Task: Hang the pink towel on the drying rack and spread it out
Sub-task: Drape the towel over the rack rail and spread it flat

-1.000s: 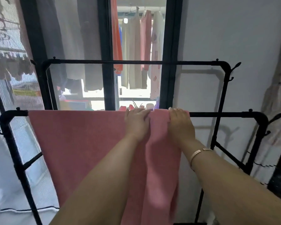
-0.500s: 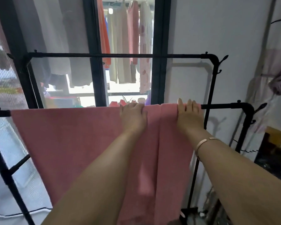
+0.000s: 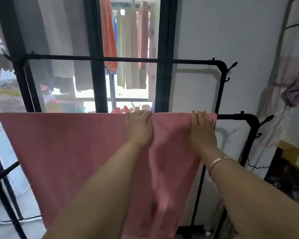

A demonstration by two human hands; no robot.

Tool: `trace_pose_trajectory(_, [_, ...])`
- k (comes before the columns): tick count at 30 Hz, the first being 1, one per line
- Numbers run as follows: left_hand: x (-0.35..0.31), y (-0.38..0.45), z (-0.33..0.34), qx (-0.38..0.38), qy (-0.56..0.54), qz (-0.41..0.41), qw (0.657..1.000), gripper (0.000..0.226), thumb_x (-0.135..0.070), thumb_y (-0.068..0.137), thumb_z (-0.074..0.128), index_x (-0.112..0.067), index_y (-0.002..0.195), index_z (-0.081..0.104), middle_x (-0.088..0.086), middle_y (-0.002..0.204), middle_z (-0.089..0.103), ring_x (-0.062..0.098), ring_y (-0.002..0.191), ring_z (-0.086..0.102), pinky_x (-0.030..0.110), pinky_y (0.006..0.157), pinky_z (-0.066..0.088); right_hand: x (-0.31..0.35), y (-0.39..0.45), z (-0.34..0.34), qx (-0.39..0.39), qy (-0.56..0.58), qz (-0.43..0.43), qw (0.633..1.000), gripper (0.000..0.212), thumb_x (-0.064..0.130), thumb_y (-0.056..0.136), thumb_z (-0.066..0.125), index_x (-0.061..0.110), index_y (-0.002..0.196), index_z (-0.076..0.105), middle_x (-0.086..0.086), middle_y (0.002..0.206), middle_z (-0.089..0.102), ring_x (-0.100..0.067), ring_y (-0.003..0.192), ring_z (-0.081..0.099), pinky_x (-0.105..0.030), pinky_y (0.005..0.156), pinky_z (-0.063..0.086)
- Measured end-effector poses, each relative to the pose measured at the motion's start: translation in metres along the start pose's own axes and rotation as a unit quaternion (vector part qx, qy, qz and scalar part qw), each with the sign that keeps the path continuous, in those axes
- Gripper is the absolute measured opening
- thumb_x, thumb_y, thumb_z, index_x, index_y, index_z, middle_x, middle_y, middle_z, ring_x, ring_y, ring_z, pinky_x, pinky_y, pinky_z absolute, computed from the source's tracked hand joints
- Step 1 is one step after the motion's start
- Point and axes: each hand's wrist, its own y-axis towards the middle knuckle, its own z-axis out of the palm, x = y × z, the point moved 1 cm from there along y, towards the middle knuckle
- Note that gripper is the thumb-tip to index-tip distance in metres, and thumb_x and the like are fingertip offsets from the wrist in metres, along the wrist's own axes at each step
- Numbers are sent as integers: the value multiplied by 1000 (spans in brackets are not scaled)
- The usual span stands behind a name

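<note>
The pink towel [image 3: 72, 152] drapes over the near rail of the black drying rack [image 3: 238, 116], curtaining most of the space under that rail. The left hand [image 3: 139, 128] and right hand [image 3: 203, 130] lie on the towel's top edge, fingers hooked over the rail. To the right of the towel a short run of bare rail stays reachable, ending at the corner post with its hooks [image 3: 266, 120]. Between the near rail and the higher back rail [image 3: 121, 59] an open gap runs the rack's width (a window frame [image 3: 97, 83] stands behind it). The white wall [image 3: 223, 31] closes off the right.
</note>
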Motion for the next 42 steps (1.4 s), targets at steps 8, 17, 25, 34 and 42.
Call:
trace_pose_trajectory(8, [-16,10,-3,-17,-45,-103,993,13,-27,87,65,-24,90,76,0,93,69,23,97,58,42,102,36,-13,17,-18,-130,36,-43,990,20,-3,79,52,5,92,65,-12,87,65,-33,87,56,-44,84,40])
trace_pose_trajectory(17, [-19,6,-5,2,-100,-115,988,17,-14,83,53,-8,69,62,3,107,67,21,107,56,39,105,33,-21,5,-23,-224,134,-49,964,16,-15,73,50,0,72,52,-19,75,54,-34,73,48,-43,76,38])
trace_pose_trajectory(25, [-11,-12,13,35,145,2,989,23,-47,87,47,-25,81,48,1,133,52,22,138,28,49,116,11,-27,2,-10,-154,122,-90,976,40,-10,70,48,-8,109,58,-25,112,61,-39,111,54,-51,101,41])
trace_pose_trajectory(34, [-32,-3,24,21,198,-83,976,30,-41,88,46,-17,102,58,5,121,56,25,129,39,50,114,12,-53,14,-15,-161,45,-20,986,47,-19,57,54,-13,103,58,-32,97,60,-49,95,58,-55,91,49])
trace_pose_trajectory(42, [-95,3,64,146,147,76,975,55,-38,97,35,-22,148,21,2,153,30,24,143,17,43,117,-2,-64,13,-13,-100,7,-54,994,53,-10,74,45,-7,127,48,-26,120,54,-42,123,44,-48,112,29])
